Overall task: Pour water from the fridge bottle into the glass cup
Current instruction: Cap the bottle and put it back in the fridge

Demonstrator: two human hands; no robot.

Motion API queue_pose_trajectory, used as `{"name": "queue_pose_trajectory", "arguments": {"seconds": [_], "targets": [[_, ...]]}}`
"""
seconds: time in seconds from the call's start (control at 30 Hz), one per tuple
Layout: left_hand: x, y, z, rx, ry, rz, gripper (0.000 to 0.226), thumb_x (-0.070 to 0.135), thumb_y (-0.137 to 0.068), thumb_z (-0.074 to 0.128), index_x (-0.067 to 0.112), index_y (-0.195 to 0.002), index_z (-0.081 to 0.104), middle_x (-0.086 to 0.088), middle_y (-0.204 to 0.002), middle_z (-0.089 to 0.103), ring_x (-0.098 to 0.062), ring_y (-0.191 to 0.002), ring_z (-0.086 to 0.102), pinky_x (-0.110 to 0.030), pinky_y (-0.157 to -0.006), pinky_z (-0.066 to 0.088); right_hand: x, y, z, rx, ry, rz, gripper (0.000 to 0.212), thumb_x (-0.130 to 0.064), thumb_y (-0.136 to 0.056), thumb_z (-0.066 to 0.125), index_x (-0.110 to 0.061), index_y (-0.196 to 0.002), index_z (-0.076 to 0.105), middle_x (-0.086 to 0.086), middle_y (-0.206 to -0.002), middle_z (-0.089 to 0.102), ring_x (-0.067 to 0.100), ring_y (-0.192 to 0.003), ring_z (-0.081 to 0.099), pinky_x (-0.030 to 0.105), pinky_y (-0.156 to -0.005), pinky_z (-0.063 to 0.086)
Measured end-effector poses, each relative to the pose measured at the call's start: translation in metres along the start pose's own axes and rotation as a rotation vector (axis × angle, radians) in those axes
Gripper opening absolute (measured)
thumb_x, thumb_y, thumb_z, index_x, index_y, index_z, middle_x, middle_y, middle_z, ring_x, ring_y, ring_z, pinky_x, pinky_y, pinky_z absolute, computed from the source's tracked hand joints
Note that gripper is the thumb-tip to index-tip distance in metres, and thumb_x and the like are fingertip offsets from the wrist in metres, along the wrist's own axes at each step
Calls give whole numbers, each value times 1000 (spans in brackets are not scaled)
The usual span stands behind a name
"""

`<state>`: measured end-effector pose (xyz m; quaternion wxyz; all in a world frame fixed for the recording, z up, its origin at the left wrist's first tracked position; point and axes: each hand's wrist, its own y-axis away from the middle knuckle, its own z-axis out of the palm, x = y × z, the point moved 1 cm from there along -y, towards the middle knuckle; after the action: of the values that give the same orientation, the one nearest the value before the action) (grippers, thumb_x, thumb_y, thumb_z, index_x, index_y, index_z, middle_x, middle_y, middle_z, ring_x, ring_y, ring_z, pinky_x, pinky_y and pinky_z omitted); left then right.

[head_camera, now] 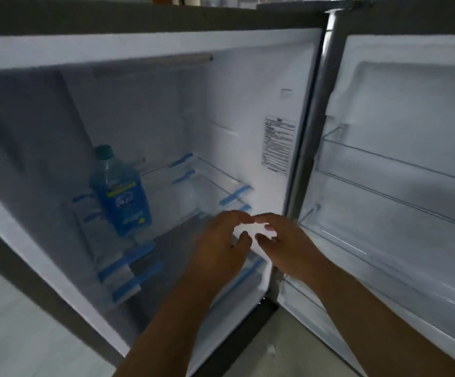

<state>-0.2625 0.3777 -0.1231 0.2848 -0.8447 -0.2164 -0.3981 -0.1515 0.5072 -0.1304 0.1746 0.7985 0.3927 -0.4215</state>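
Blue-labelled water bottle [120,191] with a green cap, upright on a glass shelf [210,186] toward the left side of the open fridge [166,104], near the shelf's front edge. Bottle untouched, well apart from both hands. Left hand [220,246] raised in front of the shelf's right part, back of the hand toward the camera, fingers loosely curled with the thumb bent inward, gripping nothing. Right hand [283,246] just beside it, toward the shelf's right front corner, fingers likewise loosely bent and holding nothing. Fingertips of the two hands almost meeting over a bright white glare; actual touching impossible to tell through the blur. Both bare forearms reaching up from the lower edge of the view. Blue clips [234,195] along the shelf edges, on the right side and at the lower left. More shelving with blue trim [128,270] below the bottle. White sticker with small print [278,145] on the right inner wall, unreadable. Fridge door [411,159] swung open on the right, its clear door racks [384,170] running across the inner face. Dark grey outer casing [139,17] along the top edge. Pale floor [16,336] at the lower left corner.
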Motion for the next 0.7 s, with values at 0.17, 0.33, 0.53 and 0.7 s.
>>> {"name": "queue_pose_trajectory", "arguments": {"seconds": [0.17, 0.33, 0.53, 0.7], "targets": [[54, 20, 84, -240, -10, 120, 26, 19, -103, 59, 18, -127, 69, 4, -126, 68, -11, -116, 62, -34, -109, 47, 47, 78, -75, 226, 113, 97, 27, -14, -106, 54, -36, -114, 67, -20, -120, 65, -1, -106, 63, 17, -99, 49], [117, 49, 150, -350, -126, 367, 29, 26, -103, 57, 18, -128, 68, 3, -126, 71, -12, -114, 64, -26, -109, 45, 65, 168, -141, 277, 185, 133, 34, -11, -107, 46, -33, -122, 67, -21, -125, 65, -1, -115, 60, 17, -104, 46], [188, 101, 217, -449, -128, 495, 36, 26, -104, 55, 20, -139, 58, 4, -134, 64, -11, -120, 62, -22, -106, 45, 100, 250, -201, 329, 308, 179, 33, -17, -106, 51, -37, -131, 58, -24, -123, 58, -3, -112, 55, 9, -94, 39], [216, 143, 267, -436, -252, 530, 39, 41, -104, 52, 26, -140, 60, 9, -140, 65, -11, -127, 60, -34, -122, 36, 123, 297, -244, 317, 371, 132, 32, -22, -105, 55, -33, -134, 63, -28, -118, 53, -3, -112, 53, 14, -101, 41]]}}
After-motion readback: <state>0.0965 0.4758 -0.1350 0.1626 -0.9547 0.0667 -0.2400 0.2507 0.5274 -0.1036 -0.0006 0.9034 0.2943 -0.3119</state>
